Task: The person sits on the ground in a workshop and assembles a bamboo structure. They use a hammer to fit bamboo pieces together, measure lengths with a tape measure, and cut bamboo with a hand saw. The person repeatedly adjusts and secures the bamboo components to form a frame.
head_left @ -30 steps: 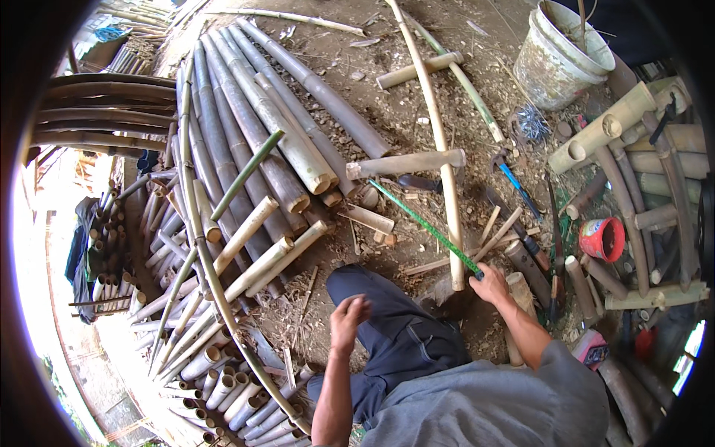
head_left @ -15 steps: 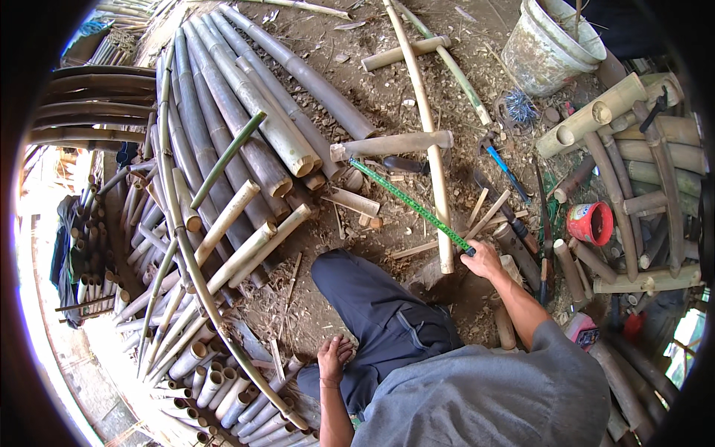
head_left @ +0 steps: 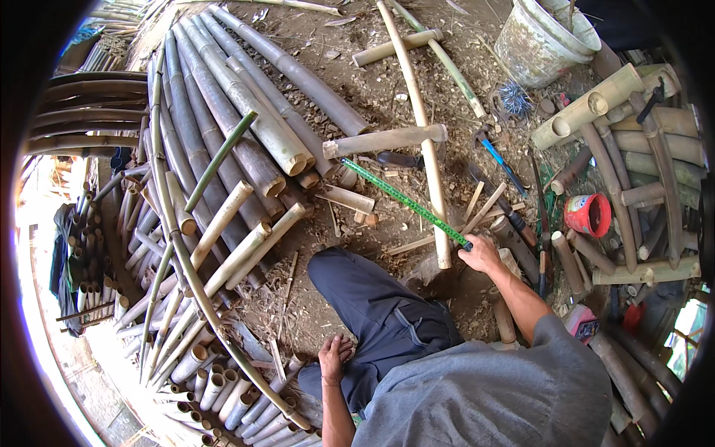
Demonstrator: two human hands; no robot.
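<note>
My right hand (head_left: 481, 254) is closed around the dark end of a slim green stick (head_left: 406, 201) with a dark speckled pattern. The stick slants up and left, crossing over a long pale bamboo pole (head_left: 418, 112). Its far tip is by a short bamboo crosspiece (head_left: 385, 141) at the pole; whether they touch I cannot tell. My left hand (head_left: 334, 356) rests by my bent leg (head_left: 369, 287) with its fingers curled. A small pale patch shows beside those fingers; what they hold, if anything, is hidden.
Dark bamboo poles (head_left: 246, 104) are stacked at the left, with cut bamboo tubes (head_left: 212, 387) below. A blue-handled hammer (head_left: 503, 165), knife (head_left: 514, 216) and red pot (head_left: 588, 214) lie to the right. A dirty white bucket (head_left: 540, 48) and bamboo frame (head_left: 646, 275) stand beyond.
The whole view has shifted slightly, so everything sits a little further left and up. Both hands keep their poses, and the green stick stays in my right hand.
</note>
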